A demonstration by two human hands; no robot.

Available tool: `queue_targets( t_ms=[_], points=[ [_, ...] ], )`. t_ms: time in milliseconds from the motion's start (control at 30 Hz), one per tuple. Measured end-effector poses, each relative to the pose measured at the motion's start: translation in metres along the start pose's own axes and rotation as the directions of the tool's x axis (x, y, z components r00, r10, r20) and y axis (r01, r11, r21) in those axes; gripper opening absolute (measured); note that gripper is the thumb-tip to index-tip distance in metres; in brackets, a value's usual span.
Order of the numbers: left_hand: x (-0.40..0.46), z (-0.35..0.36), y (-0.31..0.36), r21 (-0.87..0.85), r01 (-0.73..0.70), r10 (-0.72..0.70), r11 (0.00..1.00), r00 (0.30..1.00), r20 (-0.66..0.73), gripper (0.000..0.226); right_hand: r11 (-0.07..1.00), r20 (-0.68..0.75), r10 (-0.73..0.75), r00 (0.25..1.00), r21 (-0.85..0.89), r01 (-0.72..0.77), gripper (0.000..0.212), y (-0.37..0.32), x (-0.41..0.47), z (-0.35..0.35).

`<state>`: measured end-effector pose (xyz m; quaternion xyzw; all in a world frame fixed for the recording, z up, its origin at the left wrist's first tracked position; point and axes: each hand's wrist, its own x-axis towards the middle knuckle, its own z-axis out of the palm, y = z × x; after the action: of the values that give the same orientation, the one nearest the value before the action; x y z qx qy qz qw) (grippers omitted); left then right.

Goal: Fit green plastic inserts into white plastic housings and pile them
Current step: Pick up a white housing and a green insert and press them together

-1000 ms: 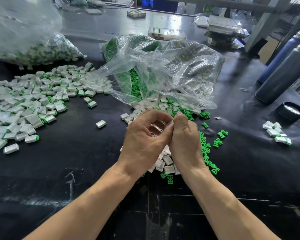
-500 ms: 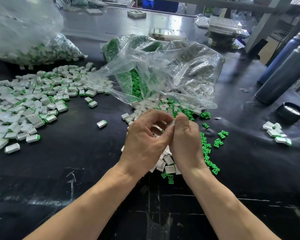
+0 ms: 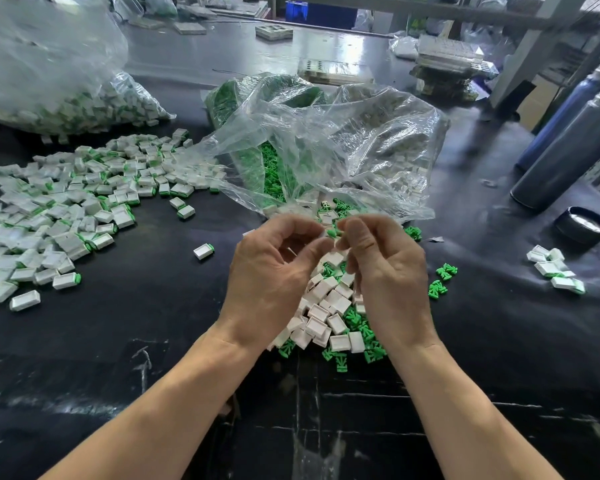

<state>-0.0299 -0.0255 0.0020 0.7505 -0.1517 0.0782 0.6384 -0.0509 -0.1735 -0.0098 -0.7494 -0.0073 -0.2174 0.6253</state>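
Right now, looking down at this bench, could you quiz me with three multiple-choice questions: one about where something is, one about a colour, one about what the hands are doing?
1. Where does the big pile of finished pieces lie?
A. to the person's left
B. to the person's right
C. inside the black cap

2. What colour are the loose inserts on the table?
A. red
B. green
C. yellow

3. What are the two hands doing?
A. lying flat on the table
B. raised together above the unassembled parts, fingertips meeting at a small piece
C. lifting the clear bag

Answers:
1 A, the white pieces with green ends spread across the left side.
2 B, the scattered inserts are bright green.
3 B, the left hand and right hand meet at a green-tipped piece above the white housings, in front of the clear bag.
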Motion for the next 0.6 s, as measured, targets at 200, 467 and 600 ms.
queue_targets(
  t_ms=[200, 467, 600],
  points=[
    [0.000, 0.001, -0.004, -0.020, 0.045, -0.044, 0.999, 0.999, 0.029, 0.014, 0.993, 0.031, -0.015, 0.999, -0.119, 0.019, 0.005, 0.000, 0.000, 0.001],
    [0.008, -0.018, -0.010, 0.416, -0.084, 0.069, 0.906, 0.996, 0.052, 0.015, 0.972, -0.052, 0.067, 0.996, -0.223, -0.077, 0.006, 0.004, 0.001, 0.002],
    [0.028, -0.057, -0.020, 0.735, 0.096, -0.031, 0.671, 0.994, -0.101, 0.016, 0.925, -0.110, 0.094, 0.989, -0.358, -0.128, 0.011, 0.006, 0.007, -0.012]
  ],
)
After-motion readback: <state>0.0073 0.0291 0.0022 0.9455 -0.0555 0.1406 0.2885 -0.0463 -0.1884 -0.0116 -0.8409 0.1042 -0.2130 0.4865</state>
